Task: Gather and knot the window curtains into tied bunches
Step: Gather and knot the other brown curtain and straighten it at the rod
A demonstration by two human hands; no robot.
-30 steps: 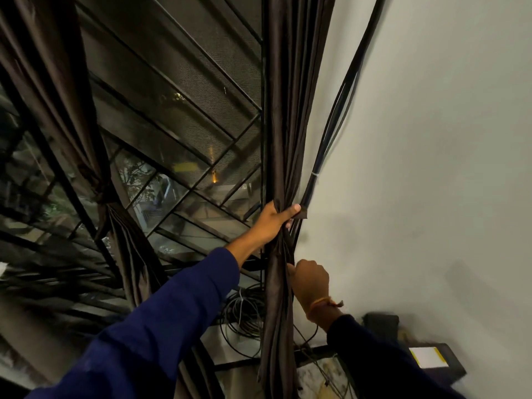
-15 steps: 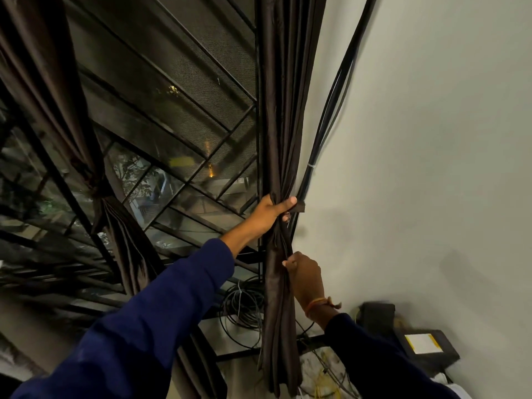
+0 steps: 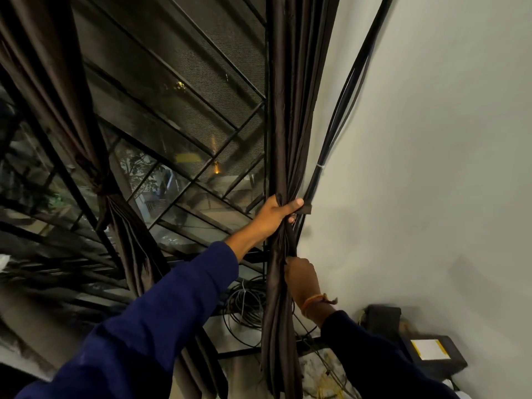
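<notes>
The right-hand curtain [image 3: 283, 145] hangs gathered beside the wall [image 3: 431, 168], clenched high by the left hand [image 3: 277, 214] and pinched lower by the right hand [image 3: 299, 276]. For a firm knot, the bunch is best kept taut and clear of the cables [image 3: 342, 110].

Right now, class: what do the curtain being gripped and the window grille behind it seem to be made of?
Curtain: looks like a dark brown woven fabric with a slight satin sheen; it falls in soft folds and bunches under the left hand. Window grille: probably black-painted metal, judging by its thin, straight, rigid bars.
</notes>
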